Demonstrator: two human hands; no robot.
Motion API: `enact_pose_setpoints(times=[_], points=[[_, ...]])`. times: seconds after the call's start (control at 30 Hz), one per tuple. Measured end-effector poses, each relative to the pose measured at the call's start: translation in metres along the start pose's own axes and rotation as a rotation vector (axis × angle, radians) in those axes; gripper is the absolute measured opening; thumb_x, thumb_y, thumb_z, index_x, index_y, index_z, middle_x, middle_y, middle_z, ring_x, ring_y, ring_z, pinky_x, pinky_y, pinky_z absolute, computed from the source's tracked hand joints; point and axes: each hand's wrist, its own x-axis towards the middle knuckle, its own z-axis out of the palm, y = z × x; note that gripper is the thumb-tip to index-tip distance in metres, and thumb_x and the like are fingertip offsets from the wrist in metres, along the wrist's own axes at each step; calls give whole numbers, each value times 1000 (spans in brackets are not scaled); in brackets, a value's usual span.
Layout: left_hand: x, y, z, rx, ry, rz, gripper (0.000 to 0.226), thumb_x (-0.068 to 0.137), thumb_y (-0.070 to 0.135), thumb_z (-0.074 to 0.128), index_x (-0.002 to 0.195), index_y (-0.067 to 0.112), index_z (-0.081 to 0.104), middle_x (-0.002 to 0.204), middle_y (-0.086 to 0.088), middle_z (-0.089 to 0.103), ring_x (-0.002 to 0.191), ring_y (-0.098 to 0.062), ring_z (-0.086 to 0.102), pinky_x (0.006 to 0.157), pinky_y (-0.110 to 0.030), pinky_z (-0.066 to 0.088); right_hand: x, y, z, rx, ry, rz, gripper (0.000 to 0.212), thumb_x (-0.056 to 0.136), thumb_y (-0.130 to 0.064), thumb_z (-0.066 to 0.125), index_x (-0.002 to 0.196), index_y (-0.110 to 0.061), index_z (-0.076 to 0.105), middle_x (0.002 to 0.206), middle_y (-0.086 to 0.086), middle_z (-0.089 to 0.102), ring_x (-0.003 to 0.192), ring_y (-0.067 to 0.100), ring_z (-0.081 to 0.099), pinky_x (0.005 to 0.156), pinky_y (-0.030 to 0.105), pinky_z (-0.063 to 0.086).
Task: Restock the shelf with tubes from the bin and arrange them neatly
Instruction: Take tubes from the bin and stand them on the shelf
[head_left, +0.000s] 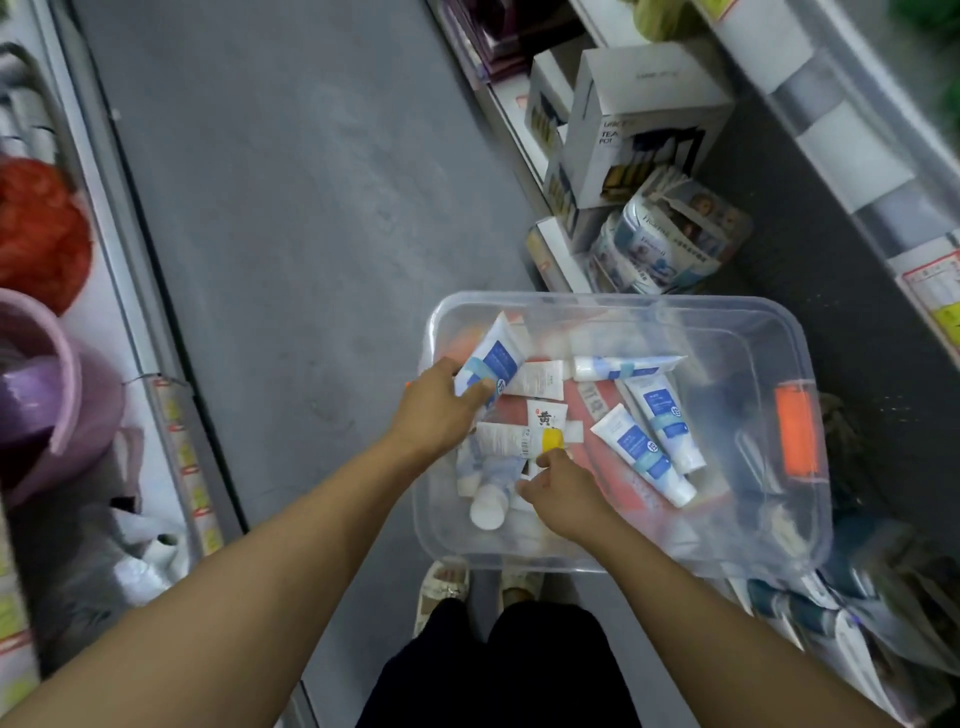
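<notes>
Over the clear bin (810, 395), the left hand (436, 405) grips a blue-and-white tube (491, 361); right hand (563, 491) fingers pinch a yellow-capped tube (546, 422) just beyond them.

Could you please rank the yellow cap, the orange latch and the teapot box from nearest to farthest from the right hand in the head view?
From the right hand:
1. Yellow cap, at its fingers.
2. Orange latch, on the bin's right wall.
3. Teapot box, up on the far shelf.
</notes>
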Motion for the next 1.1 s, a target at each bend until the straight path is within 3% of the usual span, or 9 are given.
enact_pose_setpoints(times=[0.17,0.3,0.4,0.57,0.63,0.73,0.8,0.97,1.1], points=[[-9,-24,-17,-199,4,-13,26,92,30,52,112,14,55,109,-7,64,94,-26,63,75,-40,51,13,-20,29,128,-9,121,62,88,-37,58,134,-1,36,134,13,50,121,29,50,89,28,41],[-15,-33,-22,-221,9,-5,27,94,31,51,115,14,51,107,-2,61,89,-16,60,67,-25,48,33,-24,47,261,-71,215,84,69,-37,68,135,1,33,129,11,54,116,29,55,97,40,48],[-20,-34,-24,-242,10,3,27,94,31,51,116,15,50,107,-1,60,92,-15,61,76,-30,52,33,-25,48,256,-57,252,65,80,-20,63,133,4,33,126,16,54,111,30,55,94,39,48],[-28,-29,-25,-269,3,17,26,94,30,51,116,16,51,107,0,59,91,-14,59,77,-31,51,5,-19,20,242,-32,241,33,92,-2,43,123,7,44,91,11,47,66,14,41,54,23,35],[-34,-22,-25,-277,-4,44,27,94,29,52,117,15,51,106,1,59,89,-13,58,73,-27,49,-10,-15,7,281,32,217,33,93,-5,44,125,4,42,102,11,49,73,15,47,59,23,40],[-46,-7,-26,-305,-15,85,23,94,26,51,114,15,53,107,-1,61,87,-12,58,69,-23,47,-36,-15,-15,360,162,115,41,93,-17,47,132,-4,40,126,7,50,110,26,52,91,34,45],[-54,6,-28,-325,-19,110,18,94,25,50,110,16,53,107,-3,62,85,-13,59,68,-23,45,-55,-22,-31,502,235,67,38,91,-13,47,128,-9,45,126,9,52,115,31,52,91,35,43],[-77,44,-37,-384,-6,161,15,95,25,47,105,14,53,91,-1,59,68,-8,54,57,-20,42,-99,-40,-77,737,283,-8,24,67,-25,38,75,-10,56,79,19,57,68,29,55,60,33,39],[-93,73,-47,-567,-45,98,11,97,23,45,102,14,50,80,-6,60,53,-13,56,47,-23,44,-140,-48,-99,1032,208,-226,21,91,-21,55,74,-7,56,62,12,51,41,15,46,38,19,35]])
